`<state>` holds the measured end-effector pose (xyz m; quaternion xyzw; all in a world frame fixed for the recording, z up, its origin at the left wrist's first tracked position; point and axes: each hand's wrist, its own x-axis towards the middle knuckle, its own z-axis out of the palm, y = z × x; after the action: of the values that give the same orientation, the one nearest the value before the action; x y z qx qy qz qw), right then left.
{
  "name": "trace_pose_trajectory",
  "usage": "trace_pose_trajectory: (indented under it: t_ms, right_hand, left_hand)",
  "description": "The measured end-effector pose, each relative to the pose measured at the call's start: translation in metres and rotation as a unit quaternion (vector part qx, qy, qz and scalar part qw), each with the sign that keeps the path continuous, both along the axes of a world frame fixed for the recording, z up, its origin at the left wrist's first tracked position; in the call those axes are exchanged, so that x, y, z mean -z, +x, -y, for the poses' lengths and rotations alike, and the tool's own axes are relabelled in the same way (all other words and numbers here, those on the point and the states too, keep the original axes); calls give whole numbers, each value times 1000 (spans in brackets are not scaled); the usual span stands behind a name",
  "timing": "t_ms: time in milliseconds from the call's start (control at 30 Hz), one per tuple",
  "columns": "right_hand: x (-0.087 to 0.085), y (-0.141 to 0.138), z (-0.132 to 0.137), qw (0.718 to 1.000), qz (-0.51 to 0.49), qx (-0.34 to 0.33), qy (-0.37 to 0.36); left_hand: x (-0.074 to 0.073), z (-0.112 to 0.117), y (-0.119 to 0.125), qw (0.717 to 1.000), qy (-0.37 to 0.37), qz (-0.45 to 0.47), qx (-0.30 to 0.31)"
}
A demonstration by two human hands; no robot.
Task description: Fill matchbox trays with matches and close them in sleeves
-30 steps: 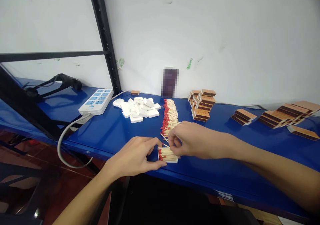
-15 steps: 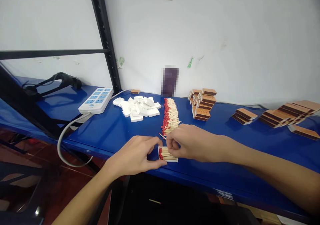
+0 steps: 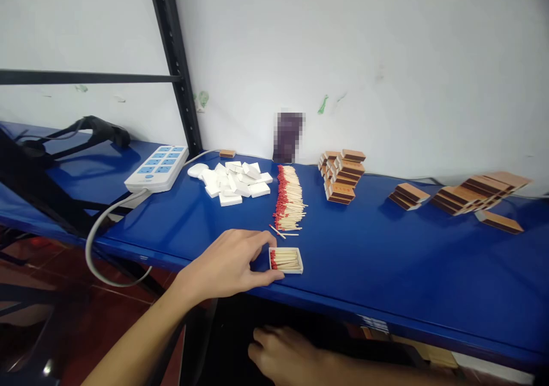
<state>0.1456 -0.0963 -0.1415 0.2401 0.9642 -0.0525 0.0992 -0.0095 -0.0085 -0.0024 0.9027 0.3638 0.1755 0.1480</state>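
Observation:
My left hand [image 3: 231, 263] rests on the blue table [image 3: 386, 249], thumb and forefinger pinching the left end of a small white tray of matches [image 3: 286, 259]. Red-tipped matches fill the tray. Just beyond it lies a long row of loose matches [image 3: 288, 197], with two strays at its near end. My right hand [image 3: 285, 354] is below the table's front edge, in the dark space underneath, fingers curled downward; nothing shows in it.
A heap of empty white trays [image 3: 235, 181] lies at left of the matches. Brown matchbox sleeves are stacked at centre [image 3: 343, 175] and right [image 3: 472, 194]. A white power strip [image 3: 156, 168] with its cable sits far left, beside a black shelf post [image 3: 175, 60].
My right hand has left the filled tray and dropped below the table edge. A match was seen on the floor half a second ago. The left hand stays on the tray.

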Motion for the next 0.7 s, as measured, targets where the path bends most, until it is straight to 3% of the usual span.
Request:
trace_pose_trajectory:
  t_ms: [67, 167, 333, 433, 533, 600, 700]
  right_hand:
    - [3, 5, -11, 996, -32, 47, -70]
    - [-8, 13, -23, 979, -64, 97, -170]
    - [-23, 11, -31, 961, -2, 86, -262]
    - [-28, 4, -31, 967, 60, 82, -234]
    - [-41, 3, -23, 990, 55, 40, -127]
    - [-58, 11, -13, 997, 45, 9, -60]
    - [-100, 35, -3, 991, -22, -47, -120]
  left_hand:
    - [1, -1, 0, 1000, 1, 1, 5]
    - [2, -2, -1, 1000, 1, -1, 5]
    - [-1, 0, 0, 1000, -7, -7, -2]
    - [-2, 1, 0, 1000, -6, -5, -3]
    - [-2, 1, 0, 1000, -6, -3, -2]
    - [-1, 1, 0, 1000, -6, -2, -2]
    - [-1, 1, 0, 1000, -2, -1, 0]
